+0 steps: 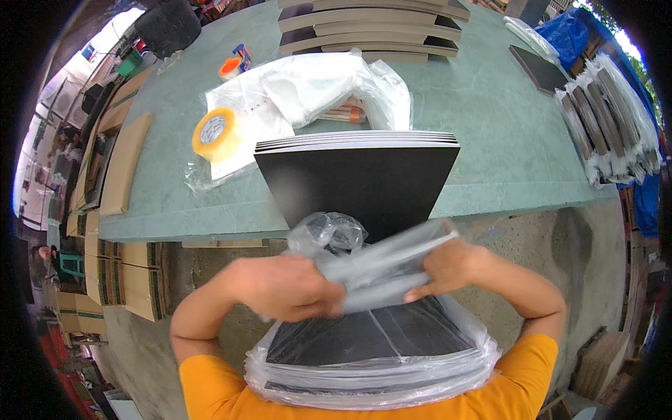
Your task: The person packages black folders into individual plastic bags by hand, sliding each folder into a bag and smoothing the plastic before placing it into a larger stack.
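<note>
Between my hands a crumpled piece of clear plastic film is stretched, blurred by motion. My left hand is closed on its left end, and my right hand grips its right end with fingers curled. Just beyond, a stack of black panels with white edges stands upright at the table's near edge; a clump of clear plastic covers part of its lower left. Below my hands, close against my body, lies a plastic-wrapped stack of black panels. How the film joins this wrapping is unclear.
On the green table lie a roll of clear tape, white plastic bags and a tape dispenser. Thick panels are piled at the back. Wrapped panels stand at right; folded cardboard boxes are at left.
</note>
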Motion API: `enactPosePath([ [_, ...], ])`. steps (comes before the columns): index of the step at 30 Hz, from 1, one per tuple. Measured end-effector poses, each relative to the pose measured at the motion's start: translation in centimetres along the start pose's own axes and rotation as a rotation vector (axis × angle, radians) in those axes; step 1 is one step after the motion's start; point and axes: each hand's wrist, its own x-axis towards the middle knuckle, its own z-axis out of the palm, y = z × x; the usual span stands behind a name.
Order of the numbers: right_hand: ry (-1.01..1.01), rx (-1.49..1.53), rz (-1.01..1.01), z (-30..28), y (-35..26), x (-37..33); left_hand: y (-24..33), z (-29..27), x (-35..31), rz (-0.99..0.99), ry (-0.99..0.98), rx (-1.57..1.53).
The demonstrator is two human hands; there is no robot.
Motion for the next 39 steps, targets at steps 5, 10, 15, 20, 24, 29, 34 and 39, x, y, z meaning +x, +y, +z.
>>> enactPosePath([
  [5,0.229,-0.207,-0.171,1.1,-0.5,-1.0,-7.9,7.6,0.9,-0.521,0.231,0.649],
  [10,1.362,0.830,0.130,-1.6,4.5,-2.4,-6.3,5.4,-1.9,-0.493,0.765,-0.254],
  [15,1.490,0.359,-0.057,-1.1,-0.4,-0.6,-8.5,-0.1,-4.4,-0.799,1.817,0.259],
  [20,1.635,0.032,0.321,-1.2,3.2,-0.8,-5.6,1.2,-2.3,-0.634,1.410,0.600],
  [24,1.710,0.375,0.060,1.1,4.0,-1.6,-5.7,2.1,-2.7,-0.467,1.436,0.609],
  [29,1.505,1.092,-0.289,2.2,5.1,-3.4,-5.2,0.6,-4.1,-0.302,1.463,0.245],
  [34,0.739,1.723,-0.564,3.6,6.0,-3.2,-7.5,3.3,-7.4,-0.009,1.020,-1.011],
  [39,0.338,1.821,-0.133,15.2,7.5,9.8,-16.8,13.7,-2.2,-0.243,0.542,-1.376],
])
